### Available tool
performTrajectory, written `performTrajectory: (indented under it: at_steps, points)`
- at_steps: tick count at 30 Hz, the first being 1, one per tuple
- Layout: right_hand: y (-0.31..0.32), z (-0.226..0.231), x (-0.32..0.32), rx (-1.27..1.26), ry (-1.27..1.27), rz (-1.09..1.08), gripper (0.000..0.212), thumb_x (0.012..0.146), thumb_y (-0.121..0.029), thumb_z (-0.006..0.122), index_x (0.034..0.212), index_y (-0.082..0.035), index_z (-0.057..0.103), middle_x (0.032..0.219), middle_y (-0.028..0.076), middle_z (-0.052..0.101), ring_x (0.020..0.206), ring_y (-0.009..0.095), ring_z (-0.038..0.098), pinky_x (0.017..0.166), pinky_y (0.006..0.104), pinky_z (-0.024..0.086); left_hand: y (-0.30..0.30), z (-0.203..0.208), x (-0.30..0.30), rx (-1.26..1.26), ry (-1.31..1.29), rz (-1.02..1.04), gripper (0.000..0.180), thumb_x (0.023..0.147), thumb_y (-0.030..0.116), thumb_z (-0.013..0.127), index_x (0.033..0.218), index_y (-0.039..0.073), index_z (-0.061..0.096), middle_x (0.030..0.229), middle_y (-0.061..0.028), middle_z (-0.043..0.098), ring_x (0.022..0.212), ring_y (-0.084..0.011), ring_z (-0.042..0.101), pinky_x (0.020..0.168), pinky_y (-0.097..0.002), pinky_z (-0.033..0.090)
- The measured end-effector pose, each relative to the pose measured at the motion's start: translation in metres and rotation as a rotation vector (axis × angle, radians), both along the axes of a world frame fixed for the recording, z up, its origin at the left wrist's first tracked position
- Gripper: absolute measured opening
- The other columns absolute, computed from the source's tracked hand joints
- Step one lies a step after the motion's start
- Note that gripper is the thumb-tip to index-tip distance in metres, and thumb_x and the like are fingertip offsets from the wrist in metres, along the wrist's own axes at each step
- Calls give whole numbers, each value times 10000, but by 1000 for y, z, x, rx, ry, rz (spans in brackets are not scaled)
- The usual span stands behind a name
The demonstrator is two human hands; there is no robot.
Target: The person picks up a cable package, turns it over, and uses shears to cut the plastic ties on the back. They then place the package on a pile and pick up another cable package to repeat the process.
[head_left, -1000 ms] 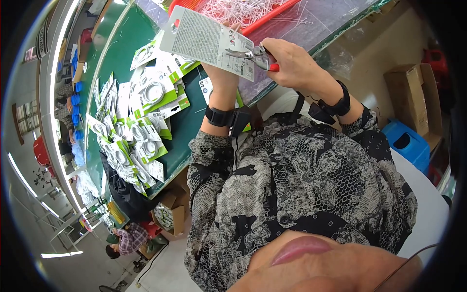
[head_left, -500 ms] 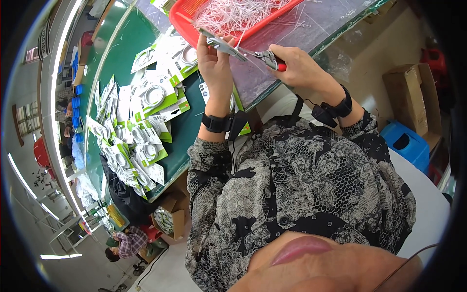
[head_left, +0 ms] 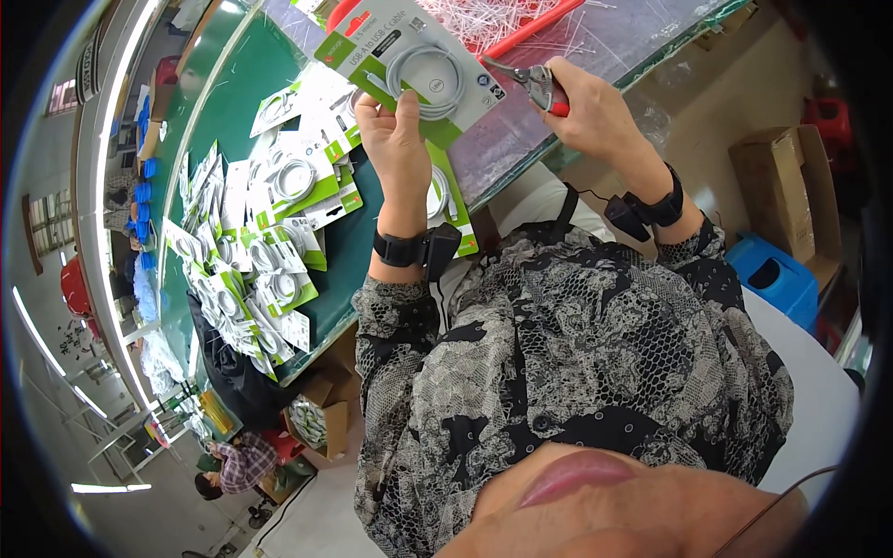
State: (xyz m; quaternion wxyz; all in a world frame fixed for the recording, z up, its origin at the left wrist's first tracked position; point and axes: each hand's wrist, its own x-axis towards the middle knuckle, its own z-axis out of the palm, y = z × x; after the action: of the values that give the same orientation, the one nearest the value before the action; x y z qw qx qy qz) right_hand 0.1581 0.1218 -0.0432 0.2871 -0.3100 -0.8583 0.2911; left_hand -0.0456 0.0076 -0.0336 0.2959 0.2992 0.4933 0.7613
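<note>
Over the green-topped bench (head_left: pixel 349 246), I see the left hand (head_left: pixel 395 139) pinching the carded white cable (head_left: pixel 428 79) between thumb and fingers, just flipped from edge-on to cable-side up, apparently exposing its front. Right-hand (head_left: pixel 588 107) fingers wrap red-handled cutters (head_left: pixel 539 86); beyond them sits a red basket (head_left: pixel 535 31).

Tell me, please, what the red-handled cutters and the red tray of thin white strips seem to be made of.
Red-handled cutters: blades probably metal, showing a grey sheen; handles possibly plastic, evenly red but mostly hidden by the right hand. Red tray: likely smooth plastic, judging by its bright, even rim.
</note>
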Motion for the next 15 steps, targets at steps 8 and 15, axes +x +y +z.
performTrajectory:
  at_steps: [8, 15]
  points:
    - [-11, -2, -8, 329, -127, -26, 318, 657, -68, 636, 949, -58, 513, 837, 131, 604, 837, 344, 599, 738, 415, 473, -1, -10, 0, 119, -82, 1, 338, 942, 113, 614, 1158, 41, 364, 1068, -104, 594, 903, -131, 621, 709, -255, 521]
    - [-11, -2, -14, 401, -231, -80, 274, 655, -38, 633, 885, -79, 489, 777, 93, 578, 793, 302, 592, 712, 411, 455, -2, -9, 19, 176, -138, -5, 373, 940, 30, 576, 1231, 35, 343, 1239, -121, 515, 1076, -168, 564, 883, -325, 495]
